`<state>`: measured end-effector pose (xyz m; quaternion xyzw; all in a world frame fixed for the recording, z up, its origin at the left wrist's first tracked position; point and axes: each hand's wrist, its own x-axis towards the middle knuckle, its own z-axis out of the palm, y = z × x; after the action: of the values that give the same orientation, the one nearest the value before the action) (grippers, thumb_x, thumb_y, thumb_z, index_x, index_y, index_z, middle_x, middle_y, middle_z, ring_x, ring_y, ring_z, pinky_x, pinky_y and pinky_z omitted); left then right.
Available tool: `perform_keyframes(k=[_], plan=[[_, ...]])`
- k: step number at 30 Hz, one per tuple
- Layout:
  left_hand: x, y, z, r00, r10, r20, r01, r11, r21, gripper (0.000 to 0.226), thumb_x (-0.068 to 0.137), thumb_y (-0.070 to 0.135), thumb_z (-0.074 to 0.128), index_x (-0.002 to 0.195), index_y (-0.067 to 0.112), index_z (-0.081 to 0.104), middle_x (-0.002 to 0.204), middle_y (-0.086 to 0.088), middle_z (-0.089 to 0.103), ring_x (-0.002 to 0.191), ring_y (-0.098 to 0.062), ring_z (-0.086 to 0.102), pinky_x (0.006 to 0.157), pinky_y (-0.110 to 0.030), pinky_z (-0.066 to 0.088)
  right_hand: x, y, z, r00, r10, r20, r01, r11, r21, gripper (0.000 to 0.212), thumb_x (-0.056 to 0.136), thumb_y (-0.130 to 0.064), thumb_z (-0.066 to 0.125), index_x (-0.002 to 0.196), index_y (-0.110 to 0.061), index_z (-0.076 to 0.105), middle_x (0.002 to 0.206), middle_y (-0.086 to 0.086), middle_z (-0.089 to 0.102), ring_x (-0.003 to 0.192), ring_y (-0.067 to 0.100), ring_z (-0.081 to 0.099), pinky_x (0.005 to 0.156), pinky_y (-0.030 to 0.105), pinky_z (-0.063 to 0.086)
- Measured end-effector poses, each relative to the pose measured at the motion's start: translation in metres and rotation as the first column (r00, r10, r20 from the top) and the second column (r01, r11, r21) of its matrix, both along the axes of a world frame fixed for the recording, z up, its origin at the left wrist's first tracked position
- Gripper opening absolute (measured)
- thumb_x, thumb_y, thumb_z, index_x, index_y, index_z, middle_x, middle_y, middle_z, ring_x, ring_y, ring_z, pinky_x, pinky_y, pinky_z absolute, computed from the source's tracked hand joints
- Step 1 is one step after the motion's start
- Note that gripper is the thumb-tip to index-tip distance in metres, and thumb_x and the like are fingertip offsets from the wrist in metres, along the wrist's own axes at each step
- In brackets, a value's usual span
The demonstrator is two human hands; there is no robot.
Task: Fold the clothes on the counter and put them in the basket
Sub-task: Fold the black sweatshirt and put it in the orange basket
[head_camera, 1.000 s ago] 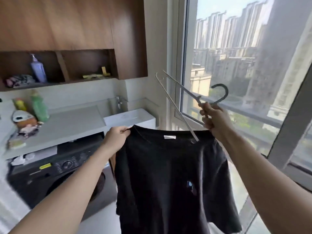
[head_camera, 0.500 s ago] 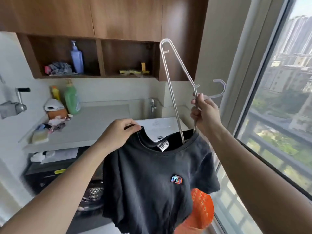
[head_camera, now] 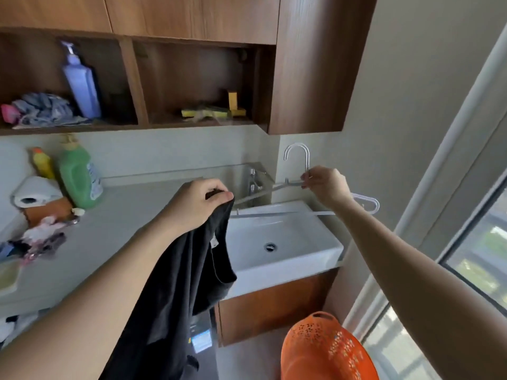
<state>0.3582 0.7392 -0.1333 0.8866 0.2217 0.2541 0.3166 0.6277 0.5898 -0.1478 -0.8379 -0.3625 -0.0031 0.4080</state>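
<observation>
My left hand (head_camera: pixel 196 205) grips the collar of a black T-shirt (head_camera: pixel 178 297), which hangs down limp in front of the grey counter (head_camera: pixel 123 215). My right hand (head_camera: pixel 325 185) pinches a white plastic hanger (head_camera: pixel 297 160) by its neck, held over the back of the sink, free of the shirt. An orange perforated basket (head_camera: pixel 323 352) stands on the floor at the lower right.
A white sink (head_camera: pixel 277 237) with a tap sits right of the counter. Green and yellow bottles (head_camera: pixel 78 176), a paper roll and small clutter crowd the counter's left end. Open wooden shelves above hold a purple bottle and rags. A window runs along the right.
The hanger has come out of the shirt's neck and moved right and down over the sink. The shirt now hangs from my left hand alone. The view has turned left and down.
</observation>
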Motion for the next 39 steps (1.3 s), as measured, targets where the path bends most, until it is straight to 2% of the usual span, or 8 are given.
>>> perform_keyframes(k=[6, 13, 19, 27, 29, 31, 34, 39], plan=[[0.06, 0.077, -0.021, 0.997, 0.059, -0.049, -0.059, 0.998, 0.001, 0.01, 0.093, 0.03, 0.065, 0.085, 0.027, 0.07, 0.088, 0.014, 0.071, 0.086, 0.001, 0.062, 0.076, -0.009, 0.04, 0.074, 0.083, -0.067, 0.994, 0.022, 0.108, 0.021, 0.924, -0.381, 0.022, 0.094, -0.025, 0.051, 0.097, -0.025, 0.072, 0.105, 0.006, 0.072, 0.103, 0.034, 0.062, 0.092, 0.04, 0.042], [0.13, 0.156, -0.052, 0.968, 0.166, -0.187, -0.178, 0.983, -0.049, 0.011, 0.093, 0.031, 0.066, 0.083, 0.032, 0.069, 0.086, 0.022, 0.07, 0.087, 0.006, 0.06, 0.071, -0.001, 0.037, 0.156, 0.173, -0.171, 0.993, 0.109, -0.037, -0.108, 0.773, -0.625, 0.025, 0.098, -0.027, 0.049, 0.112, -0.019, 0.069, 0.114, 0.012, 0.067, 0.105, 0.034, 0.062, 0.093, 0.04, 0.049], [0.151, 0.188, -0.082, 0.96, 0.172, -0.223, -0.201, 0.973, -0.115, 0.01, 0.088, 0.025, 0.072, 0.086, 0.035, 0.07, 0.094, 0.021, 0.072, 0.098, 0.002, 0.063, 0.091, -0.019, 0.043, 0.181, 0.204, -0.253, 0.978, 0.121, -0.171, -0.207, 0.686, -0.697, 0.017, 0.087, -0.02, 0.059, 0.097, -0.019, 0.073, 0.101, 0.009, 0.071, 0.099, 0.031, 0.065, 0.087, 0.035, 0.053], [0.144, 0.193, -0.083, 0.97, 0.029, -0.24, -0.083, 0.972, -0.218, 0.022, 0.089, 0.015, 0.071, 0.099, 0.035, 0.074, 0.104, 0.024, 0.072, 0.108, 0.008, 0.061, 0.103, -0.02, 0.04, 0.159, 0.234, -0.241, 0.945, 0.183, -0.272, -0.289, 0.854, -0.432, 0.014, 0.092, -0.022, 0.064, 0.1, -0.018, 0.074, 0.103, 0.002, 0.073, 0.1, 0.024, 0.066, 0.08, 0.025, 0.046], [0.137, 0.188, -0.08, 0.973, 0.039, -0.229, -0.085, 0.977, -0.197, 0.023, 0.09, 0.017, 0.07, 0.097, 0.039, 0.074, 0.103, 0.024, 0.072, 0.106, 0.007, 0.062, 0.102, -0.021, 0.041, 0.129, 0.238, -0.215, 0.812, 0.349, -0.467, -0.469, 0.867, -0.168, 0.014, 0.09, -0.031, 0.07, 0.1, -0.022, 0.074, 0.098, -0.008, 0.073, 0.095, 0.013, 0.068, 0.079, 0.023, 0.046], [0.123, 0.18, -0.074, 0.978, 0.051, -0.203, -0.088, 0.98, -0.178, 0.024, 0.09, 0.018, 0.07, 0.093, 0.041, 0.074, 0.101, 0.025, 0.072, 0.104, 0.007, 0.063, 0.099, -0.02, 0.042, 0.093, 0.239, -0.191, 0.628, 0.515, -0.584, -0.658, 0.751, -0.046, 0.026, 0.084, -0.048, 0.072, 0.107, -0.036, 0.069, 0.109, -0.015, 0.07, 0.102, 0.004, 0.066, 0.089, 0.023, 0.05], [0.089, 0.17, -0.063, 0.99, 0.089, -0.11, -0.106, 0.982, -0.155, 0.024, 0.091, 0.015, 0.069, 0.092, 0.038, 0.073, 0.097, 0.023, 0.073, 0.099, 0.006, 0.065, 0.094, -0.017, 0.045, 0.045, 0.241, -0.174, 0.582, 0.628, -0.516, -0.791, 0.583, -0.183, 0.037, 0.08, -0.05, 0.075, 0.114, -0.042, 0.062, 0.116, -0.011, 0.066, 0.11, 0.007, 0.062, 0.096, 0.024, 0.048], [-0.011, 0.151, -0.036, 0.958, 0.266, 0.108, -0.263, 0.964, -0.049, 0.026, 0.09, 0.015, 0.07, 0.089, 0.041, 0.071, 0.093, 0.031, 0.071, 0.095, 0.012, 0.063, 0.091, -0.011, 0.045, -0.024, 0.226, -0.154, 0.772, 0.627, -0.105, -0.555, 0.584, -0.592, 0.022, 0.089, -0.018, 0.055, 0.105, -0.027, 0.068, 0.103, 0.0, 0.069, 0.101, 0.027, 0.058, 0.081, 0.035, 0.048]])
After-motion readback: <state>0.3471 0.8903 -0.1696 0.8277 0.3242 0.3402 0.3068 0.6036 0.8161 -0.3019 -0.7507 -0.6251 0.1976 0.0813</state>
